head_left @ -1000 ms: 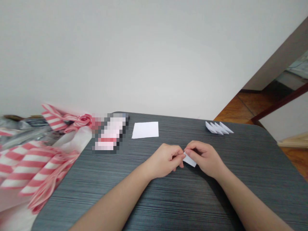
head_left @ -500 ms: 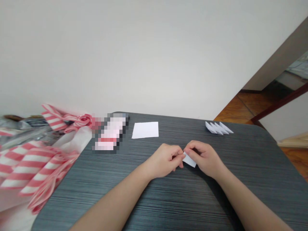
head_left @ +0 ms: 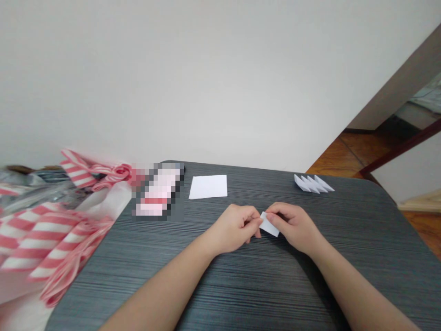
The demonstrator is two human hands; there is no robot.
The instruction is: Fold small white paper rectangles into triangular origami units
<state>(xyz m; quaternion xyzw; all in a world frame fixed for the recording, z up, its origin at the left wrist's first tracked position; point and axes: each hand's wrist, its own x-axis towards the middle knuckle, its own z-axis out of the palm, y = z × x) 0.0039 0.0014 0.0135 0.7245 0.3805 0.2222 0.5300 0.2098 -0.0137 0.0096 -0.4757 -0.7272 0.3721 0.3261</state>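
Observation:
A small folded piece of white paper (head_left: 268,225) is pinched between both hands just above the dark grey table (head_left: 241,285). My left hand (head_left: 237,227) is closed, its fingertips gripping the paper's left edge. My right hand (head_left: 295,226) is closed too, its thumb and fingers holding the right side. A flat white paper sheet (head_left: 208,186) lies behind my hands. Several folded white paper pieces (head_left: 313,183) sit in a row at the far right of the table.
Red-and-white striped plastic bags (head_left: 44,234) are heaped at the table's left edge. A blurred-out object (head_left: 157,191) lies beside them. A white wall stands behind the table, with a wooden floor (head_left: 347,154) to the right.
Both hands have shifted slightly away from me with the folded paper, and more of the paper shows between the fingers.

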